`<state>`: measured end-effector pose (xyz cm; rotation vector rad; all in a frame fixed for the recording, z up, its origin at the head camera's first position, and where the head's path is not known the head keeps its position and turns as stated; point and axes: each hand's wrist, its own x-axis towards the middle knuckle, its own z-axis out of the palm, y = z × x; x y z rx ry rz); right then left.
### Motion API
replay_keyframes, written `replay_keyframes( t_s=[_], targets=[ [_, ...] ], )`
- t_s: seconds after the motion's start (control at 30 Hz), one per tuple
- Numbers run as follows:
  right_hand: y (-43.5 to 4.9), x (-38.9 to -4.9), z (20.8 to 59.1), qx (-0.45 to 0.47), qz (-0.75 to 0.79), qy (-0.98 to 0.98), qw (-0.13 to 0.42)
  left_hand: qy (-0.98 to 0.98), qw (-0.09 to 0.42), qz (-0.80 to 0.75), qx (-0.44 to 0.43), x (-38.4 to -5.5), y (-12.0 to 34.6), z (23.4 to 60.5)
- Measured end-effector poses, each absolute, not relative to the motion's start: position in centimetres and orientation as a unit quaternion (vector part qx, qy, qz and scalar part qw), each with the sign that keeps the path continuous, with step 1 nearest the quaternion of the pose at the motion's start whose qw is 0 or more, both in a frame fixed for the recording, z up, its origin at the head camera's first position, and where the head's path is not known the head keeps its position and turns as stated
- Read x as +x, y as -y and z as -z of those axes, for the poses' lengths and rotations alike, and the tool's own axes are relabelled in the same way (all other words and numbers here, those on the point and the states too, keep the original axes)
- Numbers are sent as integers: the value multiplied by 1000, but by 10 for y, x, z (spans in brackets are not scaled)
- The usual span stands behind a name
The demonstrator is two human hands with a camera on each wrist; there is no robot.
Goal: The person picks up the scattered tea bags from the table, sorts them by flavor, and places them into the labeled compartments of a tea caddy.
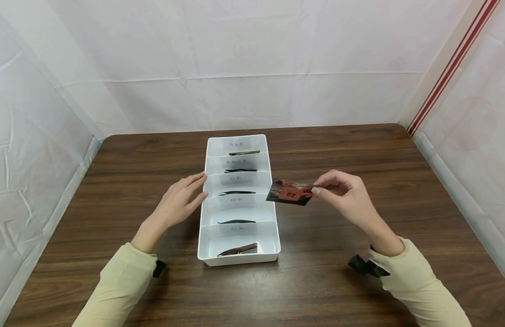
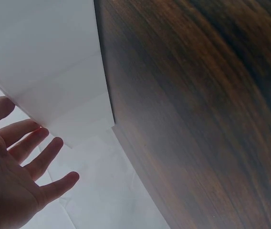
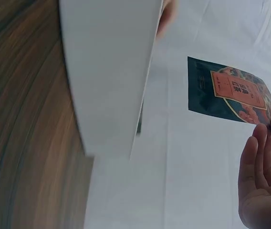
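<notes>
My right hand (image 1: pixel 345 200) pinches a flat sachet (image 1: pixel 291 192) by one corner, between thumb and fingers. Dark green with a red-orange label, the sachet (image 3: pixel 228 90) is held up beside the right wall of a white divided box (image 1: pixel 241 260), its far end overlapping the rim in the head view. Fingertips of my left hand (image 1: pixel 176 200) rest at the box's left rim, with the fingers fairly straight. In the left wrist view the left hand (image 2: pixel 26 162) has its fingers spread along the box's side.
Labelled compartments run front to back in the box, each with thin packets inside; a dark reddish packet (image 1: pixel 238 249) lies in the nearest one. The box stands on a brown wood-grain table (image 1: pixel 318 286). White sheeting (image 1: pixel 252 100) closes off the back and both sides.
</notes>
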<state>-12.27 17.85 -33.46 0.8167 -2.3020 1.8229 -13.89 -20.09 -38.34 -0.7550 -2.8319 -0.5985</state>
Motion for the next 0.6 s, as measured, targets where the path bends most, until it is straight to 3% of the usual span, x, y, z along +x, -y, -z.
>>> replay_keyframes(
  t_s=[0.37,0.6],
  targets=[
    [-129,-106,337,388,-599,701,16,945,68,202,-250,-138,201,381],
    [-104,-98,346,436,-558,706,23,946,64,202,-246,-138,201,382]
  ],
)
